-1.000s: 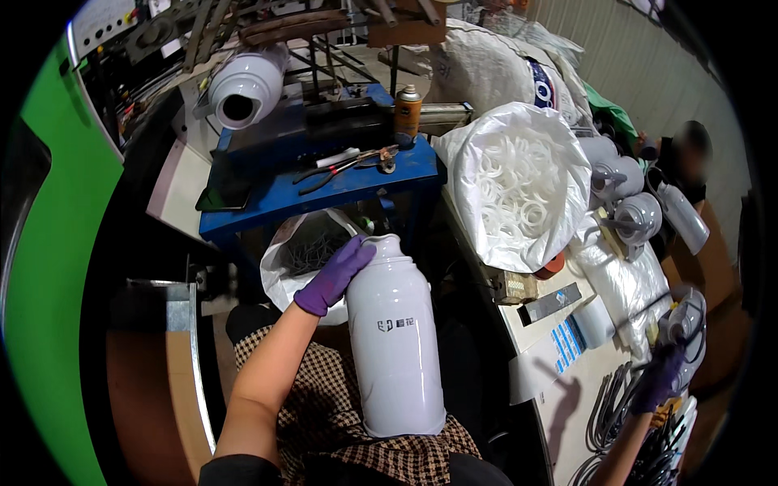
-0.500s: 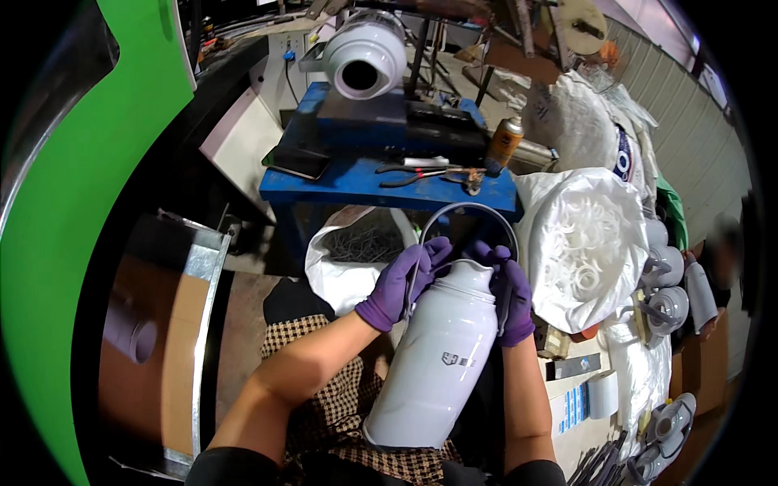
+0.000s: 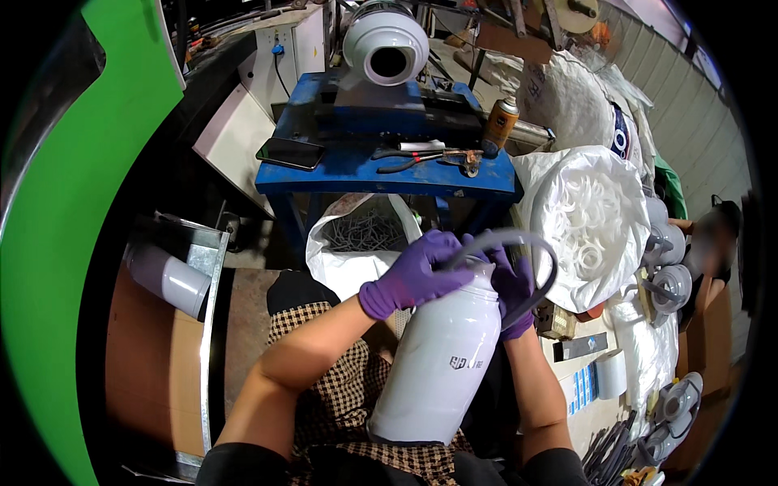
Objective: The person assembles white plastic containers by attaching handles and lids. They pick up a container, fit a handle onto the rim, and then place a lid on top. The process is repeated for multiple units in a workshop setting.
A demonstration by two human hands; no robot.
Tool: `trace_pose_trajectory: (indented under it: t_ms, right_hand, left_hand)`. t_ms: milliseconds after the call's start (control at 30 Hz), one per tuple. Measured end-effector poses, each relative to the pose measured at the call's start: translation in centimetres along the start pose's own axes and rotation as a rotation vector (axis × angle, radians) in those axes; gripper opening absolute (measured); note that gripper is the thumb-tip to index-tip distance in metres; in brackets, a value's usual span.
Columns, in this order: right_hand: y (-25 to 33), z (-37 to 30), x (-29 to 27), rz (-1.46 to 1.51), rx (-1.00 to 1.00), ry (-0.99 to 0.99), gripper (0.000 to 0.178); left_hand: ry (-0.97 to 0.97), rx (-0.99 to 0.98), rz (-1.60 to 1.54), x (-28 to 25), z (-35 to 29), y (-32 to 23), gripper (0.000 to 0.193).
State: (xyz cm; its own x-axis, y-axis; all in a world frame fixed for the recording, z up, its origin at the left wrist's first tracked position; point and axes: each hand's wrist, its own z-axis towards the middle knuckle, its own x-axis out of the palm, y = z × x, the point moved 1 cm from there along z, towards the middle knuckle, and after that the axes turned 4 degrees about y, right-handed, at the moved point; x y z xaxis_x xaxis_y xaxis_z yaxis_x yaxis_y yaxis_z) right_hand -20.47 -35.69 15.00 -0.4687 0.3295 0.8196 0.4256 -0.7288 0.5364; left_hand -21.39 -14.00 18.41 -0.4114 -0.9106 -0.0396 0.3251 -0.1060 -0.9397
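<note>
At top of lt-gray flask (image 3: 442,368): L hand (image 3: 417,277) & R hand (image 3: 512,285), gloved.

Lap (image 3: 344,385): tall, round, shiny grey flask (image 3: 438,368) leaning on it.
Blue metal table (image 3: 381,185): ahead of the flask; on it, flat black phone (image 3: 290,153) left, red-and-black metal pliers (image 3: 444,155) middle, round orange can (image 3: 500,128) right.
White plastic sack (image 3: 340,271): below the table's front edge.
Big white plastic bag (image 3: 559,285): right of the table, holding round white rings (image 3: 596,227).
</note>
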Motion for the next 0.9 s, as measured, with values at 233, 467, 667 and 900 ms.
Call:
trace_pose_trajectory:
  t_ms: [233,467,667,900]
  right_hand:
    - [2.2,1.4,2.0,-0.467,0.417,0.099,0.093]
    - [1.7,2.4,0.5,-0.683,0.408,-0.021,0.085]
    - [1.3,4.8,2.2,-0.585,0.362,0.116,0.071]
    - [1.3,6.8,5.2,-1.291,-0.164,0.204,0.065]
  left_hand:
    - [0.149,0.733,0.501,2.0,-2.1,-1.8,0.030]
    - [-0.190,0.120,-0.238,-0.1,-3.2,1.4,0.024]
    - [-0.124,0.169,-0.927,-1.5,-1.7,4.3,0.047]
    - [0.018,-0.091,-1.081,-5.9,-0.3,10.9,0.062]
